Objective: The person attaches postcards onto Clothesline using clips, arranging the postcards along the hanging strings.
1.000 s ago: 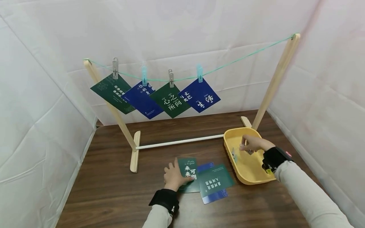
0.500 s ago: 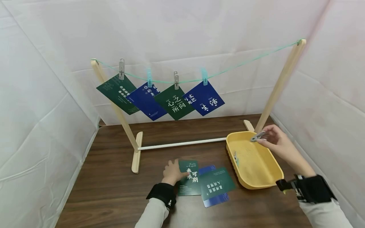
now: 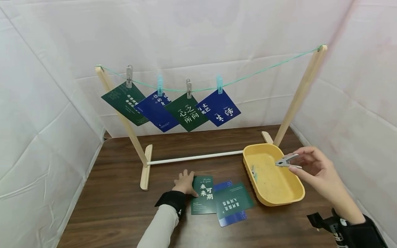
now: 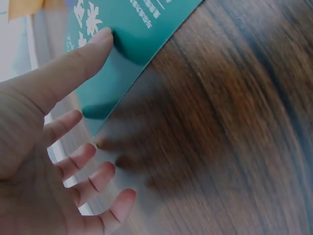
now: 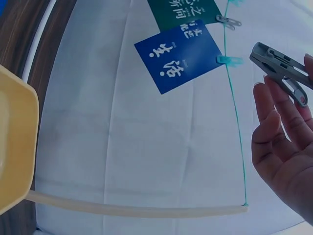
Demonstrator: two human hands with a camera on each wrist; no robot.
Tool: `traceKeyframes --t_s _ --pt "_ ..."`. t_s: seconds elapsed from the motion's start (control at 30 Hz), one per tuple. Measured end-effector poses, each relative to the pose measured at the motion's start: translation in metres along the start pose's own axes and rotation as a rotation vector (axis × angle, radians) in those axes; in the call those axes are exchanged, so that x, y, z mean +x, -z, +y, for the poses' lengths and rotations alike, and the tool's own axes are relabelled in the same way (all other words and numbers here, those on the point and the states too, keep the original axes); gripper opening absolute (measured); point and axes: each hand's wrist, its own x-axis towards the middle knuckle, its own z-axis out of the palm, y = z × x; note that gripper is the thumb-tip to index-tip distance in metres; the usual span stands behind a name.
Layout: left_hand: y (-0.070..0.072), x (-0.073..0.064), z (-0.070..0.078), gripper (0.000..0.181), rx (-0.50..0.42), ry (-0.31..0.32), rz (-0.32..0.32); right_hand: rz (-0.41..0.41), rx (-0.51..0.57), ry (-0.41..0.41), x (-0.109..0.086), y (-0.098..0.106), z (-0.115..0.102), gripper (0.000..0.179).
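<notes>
My right hand [image 3: 319,172] pinches a grey clothespin [image 3: 286,162] by its handles, above the right side of the yellow tray [image 3: 279,186]. In the right wrist view the same grey clothespin [image 5: 276,66] points toward the hanging cards. My left hand [image 3: 185,184] is at the left edge of a green card [image 3: 202,203] lying on the table. In the left wrist view its fingers are spread and loosely bent, with the thumb over the green card [image 4: 127,44]; whether it touches cannot be told. Another green card [image 3: 240,196] overlaps a blue card [image 3: 234,219] beside it.
A wooden stand with a left post [image 3: 131,134] and right post [image 3: 299,96] carries a green string [image 3: 263,70]. Green and blue cards hang from it by grey and light-blue clothespins. A white rod [image 3: 195,157] joins the stand's feet. Small clothespins [image 3: 254,173] lie in the tray.
My right hand has lifted out of the tray with the grey clothespin and moved right and toward me. My left hand has drawn back leftward off the green card's face to its edge.
</notes>
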Motion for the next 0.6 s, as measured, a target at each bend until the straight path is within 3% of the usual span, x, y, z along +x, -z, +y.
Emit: traceKeyframes --t_s 0.13,0.4,0.5,0.6 --pt "0.0 0.001 0.0 0.086 0.0 0.007 -0.003 0.005 -0.025 0.004 -0.002 -0.005 -0.006 0.043" --pt "0.002 0.005 0.007 0.086 0.021 0.068 -0.044 0.051 -0.271 0.025 -0.003 -0.02 -0.017 0.041" --pt "0.002 0.009 0.011 0.091 0.05 0.102 -0.053 0.028 -0.242 0.04 -0.002 -0.024 -0.017 0.042" --pt "0.0 0.013 0.014 0.094 0.046 0.116 -0.05 -0.008 -0.112 0.084 -0.002 -0.026 -0.015 0.04"
